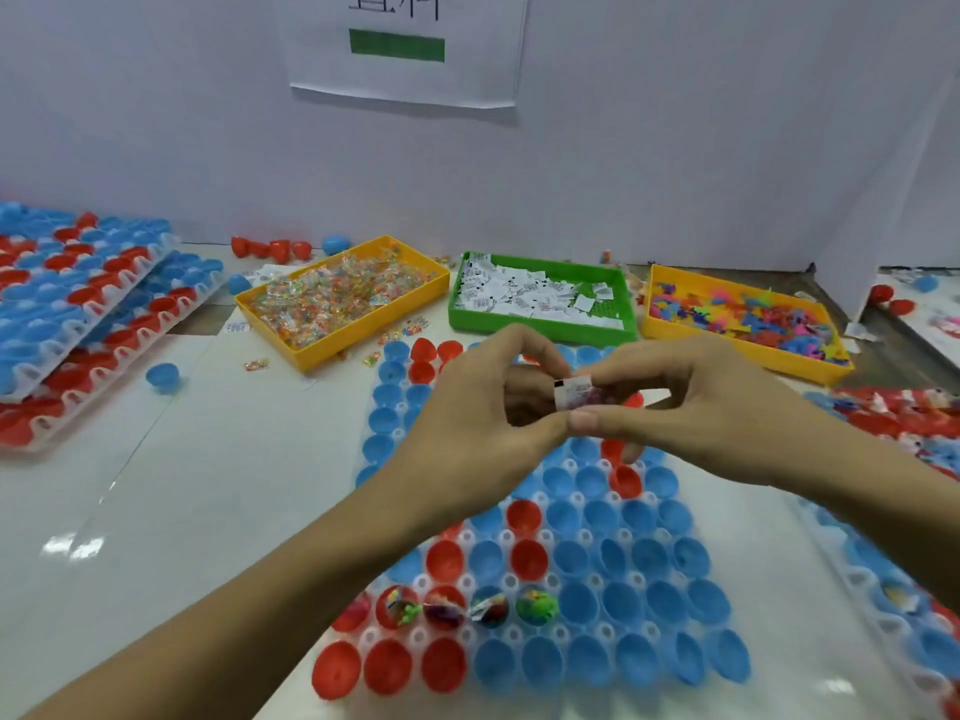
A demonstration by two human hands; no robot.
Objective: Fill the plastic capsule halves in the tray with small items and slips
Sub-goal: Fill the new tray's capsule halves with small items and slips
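Midway, left hand (485, 407) and right hand (670, 402) pinched slip (571, 391) above tray (582, 537); next, drop into empty half toward 6 o'clock.

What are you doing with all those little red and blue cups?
A person is filling capsule halves in the tray. Both hands, left hand and right hand, pinch a small paper slip wrapped around a tiny item above the tray. A few halves in a near row already hold filled items; most sit empty. Bins of candies, slips and colourful bits sit behind.
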